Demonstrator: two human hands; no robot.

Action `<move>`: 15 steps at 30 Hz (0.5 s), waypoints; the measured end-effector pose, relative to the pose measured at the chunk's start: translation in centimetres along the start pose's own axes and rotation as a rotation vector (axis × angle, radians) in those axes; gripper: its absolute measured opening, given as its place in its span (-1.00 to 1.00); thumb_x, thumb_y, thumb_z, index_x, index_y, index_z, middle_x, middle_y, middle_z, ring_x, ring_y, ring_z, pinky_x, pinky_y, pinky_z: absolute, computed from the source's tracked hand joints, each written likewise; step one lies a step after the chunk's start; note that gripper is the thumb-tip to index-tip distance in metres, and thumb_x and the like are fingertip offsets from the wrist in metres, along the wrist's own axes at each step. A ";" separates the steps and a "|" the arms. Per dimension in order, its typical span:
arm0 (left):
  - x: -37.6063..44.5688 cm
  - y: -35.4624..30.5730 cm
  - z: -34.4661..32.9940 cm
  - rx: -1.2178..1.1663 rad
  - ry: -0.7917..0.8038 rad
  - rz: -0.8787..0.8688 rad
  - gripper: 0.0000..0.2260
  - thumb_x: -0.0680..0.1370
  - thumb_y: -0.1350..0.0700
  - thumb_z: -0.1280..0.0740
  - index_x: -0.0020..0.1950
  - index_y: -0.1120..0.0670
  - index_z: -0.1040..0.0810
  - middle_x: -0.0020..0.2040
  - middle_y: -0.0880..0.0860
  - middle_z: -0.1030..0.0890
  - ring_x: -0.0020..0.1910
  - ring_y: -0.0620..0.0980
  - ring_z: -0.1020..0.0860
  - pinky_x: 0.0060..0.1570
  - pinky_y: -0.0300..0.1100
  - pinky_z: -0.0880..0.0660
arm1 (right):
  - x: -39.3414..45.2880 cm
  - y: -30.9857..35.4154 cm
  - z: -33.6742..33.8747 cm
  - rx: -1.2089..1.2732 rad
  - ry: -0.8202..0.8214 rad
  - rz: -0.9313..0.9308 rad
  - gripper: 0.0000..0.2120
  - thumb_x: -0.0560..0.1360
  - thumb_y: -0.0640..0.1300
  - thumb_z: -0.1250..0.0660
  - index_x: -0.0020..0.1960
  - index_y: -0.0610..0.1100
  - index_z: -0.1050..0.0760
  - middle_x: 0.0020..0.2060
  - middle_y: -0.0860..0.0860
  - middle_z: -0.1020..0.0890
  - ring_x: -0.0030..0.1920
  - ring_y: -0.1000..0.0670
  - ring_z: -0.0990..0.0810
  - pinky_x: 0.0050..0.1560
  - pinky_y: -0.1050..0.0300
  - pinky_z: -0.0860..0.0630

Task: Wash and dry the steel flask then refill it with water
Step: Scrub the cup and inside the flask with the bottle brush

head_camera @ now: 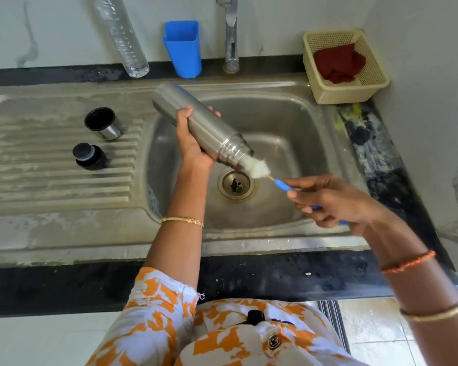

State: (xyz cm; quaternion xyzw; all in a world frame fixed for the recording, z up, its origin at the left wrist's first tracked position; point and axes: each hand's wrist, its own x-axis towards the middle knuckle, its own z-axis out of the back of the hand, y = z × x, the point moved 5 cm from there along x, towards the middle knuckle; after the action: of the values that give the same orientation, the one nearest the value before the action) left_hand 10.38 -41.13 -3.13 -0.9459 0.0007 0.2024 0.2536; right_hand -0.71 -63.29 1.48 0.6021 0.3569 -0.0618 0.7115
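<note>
1. Two loose parts stand on the ribbed drainboard at the left: the steel cup-lid (103, 127) and the black stopper (89, 156).
2. The left hand (193, 143) holds the steel flask (200, 126) over the sink (296, 107), its fingers wrapped round the body, mouth tilted down toward the drain (236, 184).
3. The bottle brush (258, 167) has its white bristles at the flask mouth, partly inserted.
4. The right hand (328, 200) has its fingers clenched on the blue brush handle.
5. Step in hand, by judgement: scrubbing the interior, so washing is early.
6. Next move likely calls for driving the brush along the flask axis, then rinsing under the tap (231, 35); the red cloth (339, 63) in the basket (376, 85) waits at the right for drying.
</note>
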 end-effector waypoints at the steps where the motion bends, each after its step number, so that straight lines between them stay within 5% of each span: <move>1: 0.1 0.3 -0.2 -0.006 0.008 0.002 -0.69 0.49 -0.05 -0.28 0.05 0.18 -0.52 -0.22 0.08 -0.62 -0.22 0.03 -0.60 -0.21 -0.14 -0.56 | 0.7 0.3 -0.2 0.012 -0.013 -0.001 -0.72 0.56 -0.24 -0.27 0.20 0.00 -0.56 -0.48 0.03 -0.33 -0.58 0.14 -0.12 -0.62 0.37 -0.04; 15: 0.5 0.4 -0.2 -0.036 0.202 -0.048 -0.55 0.40 -0.06 -0.33 0.16 0.22 -0.45 -0.06 0.11 -0.56 -0.13 0.04 -0.57 -0.11 -0.10 -0.55 | 2.7 0.6 -3.7 0.321 0.108 -0.060 -0.74 0.57 -0.27 -0.19 0.17 -0.10 -0.56 -0.45 0.04 -0.28 -0.60 0.19 -0.10 -0.67 0.38 0.00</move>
State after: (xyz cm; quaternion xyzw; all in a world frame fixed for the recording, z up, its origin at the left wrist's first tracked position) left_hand 10.91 -41.52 -3.37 -0.9656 -0.0002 0.0999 0.2400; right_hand -0.06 -58.86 0.34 0.6995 0.3981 -0.1068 0.5838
